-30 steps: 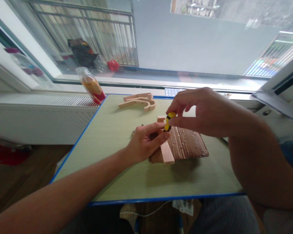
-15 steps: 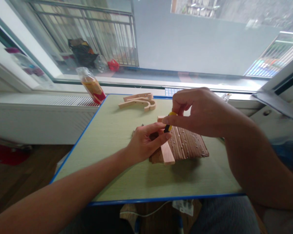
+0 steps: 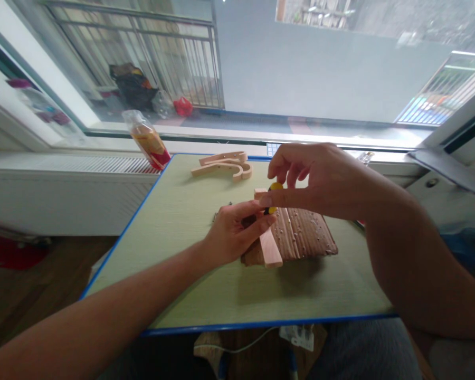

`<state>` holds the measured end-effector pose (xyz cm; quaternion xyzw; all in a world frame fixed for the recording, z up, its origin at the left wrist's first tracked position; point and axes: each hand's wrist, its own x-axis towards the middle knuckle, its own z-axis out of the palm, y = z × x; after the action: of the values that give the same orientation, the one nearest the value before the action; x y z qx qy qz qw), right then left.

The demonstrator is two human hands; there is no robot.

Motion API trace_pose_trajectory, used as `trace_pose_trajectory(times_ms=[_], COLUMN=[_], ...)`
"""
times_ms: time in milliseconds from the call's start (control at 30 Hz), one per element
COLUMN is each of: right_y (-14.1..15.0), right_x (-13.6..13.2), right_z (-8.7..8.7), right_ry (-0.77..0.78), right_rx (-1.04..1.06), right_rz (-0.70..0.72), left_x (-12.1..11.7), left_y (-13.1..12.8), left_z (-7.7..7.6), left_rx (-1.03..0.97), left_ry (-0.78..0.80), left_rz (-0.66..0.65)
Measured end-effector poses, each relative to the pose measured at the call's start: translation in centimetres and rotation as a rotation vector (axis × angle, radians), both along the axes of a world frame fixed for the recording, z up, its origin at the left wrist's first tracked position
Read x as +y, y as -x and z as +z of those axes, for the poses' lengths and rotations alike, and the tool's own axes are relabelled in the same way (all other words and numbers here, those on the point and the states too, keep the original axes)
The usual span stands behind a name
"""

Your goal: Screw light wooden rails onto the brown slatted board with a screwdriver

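Now the right hand (image 3: 320,179) less curled, grip loose around the yellow-black handle (image 3: 276,186), left hand (image 3: 234,228) pinched at its base.

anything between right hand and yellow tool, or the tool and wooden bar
Nothing visible between the right hand and the yellow tool; its thumb overlaps it. The left hand hides the tool's lower end, so toward the wooden bar I can't tell.

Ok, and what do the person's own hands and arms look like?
The left hand and right hand are both bare, with no gloves or rings visible. The left forearm and right forearm show no sleeve, watch or bracelet.
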<state>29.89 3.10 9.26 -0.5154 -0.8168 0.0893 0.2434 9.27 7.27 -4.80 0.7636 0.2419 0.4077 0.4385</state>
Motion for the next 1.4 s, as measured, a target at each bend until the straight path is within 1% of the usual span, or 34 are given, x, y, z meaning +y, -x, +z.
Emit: trace_pose_trajectory(times_ms=[100, 167, 400, 667, 867, 1167, 1300, 1400], right_y=[-0.4, -0.6, -0.5, -0.1, 0.0, 0.5, 0.7, 0.9], right_x=[-0.4, -0.6, -0.6, -0.7, -0.5, -0.3, -0.1, 0.1], right_z=[0.5, 0.8, 0.7, 0.7, 0.5, -0.1, -0.4, -0.7], right_ry=[0.043, 0.055, -0.020, -0.049, -0.049, -0.006, -0.057, -0.130], right_rx=[0.041, 0.034, -0.033, -0.057, -0.064, 0.011, -0.015, -0.028], right_rz=[0.133, 0.185, 0.187, 0.164, 0.083, -0.010, -0.020, -0.023], left_x=[0.0, 0.1, 0.1, 0.0, 0.0, 0.1, -0.1, -0.2], left_y=[0.1, 0.1, 0.1, -0.1, -0.1, -0.3, -0.4, -0.5], left_z=[0.1, 0.1, -0.2, -0.1, -0.1, -0.6, -0.1, 0.3], left_rx=[-0.006, 0.003, 0.025, -0.009, 0.004, -0.028, -0.042, -0.033], left_ry=[0.005, 0.009, 0.006, 0.006, -0.006, -0.052, -0.037, -0.028], left_rz=[-0.016, -0.022, -0.013, -0.022, -0.010, -0.005, 0.001, -0.008])
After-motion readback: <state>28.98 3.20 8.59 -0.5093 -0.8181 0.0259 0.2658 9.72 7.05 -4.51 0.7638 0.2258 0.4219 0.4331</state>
